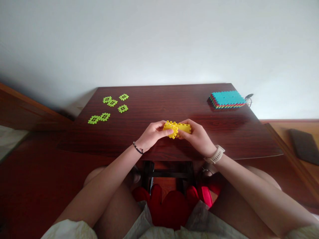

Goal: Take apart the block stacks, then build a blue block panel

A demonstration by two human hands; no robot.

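Note:
Over the near middle of a dark wooden table (pixel 154 109), both my hands grip yellow toothed building tiles (pixel 176 128) that are pressed together. My left hand (pixel 152 135) pinches the left part with thumb and fingers closed. My right hand (pixel 198 136) is wrapped round the right part. A thin dark bracelet sits on my left wrist and a pale watch on my right wrist.
Several loose green tiles (pixel 109 108) lie scattered at the table's far left. A stack of coloured tiles with a teal top (pixel 227 99) stands at the far right corner. A dark flat object (pixel 304 145) lies on the floor at right. Red shapes (pixel 171 202) show under the table between my knees.

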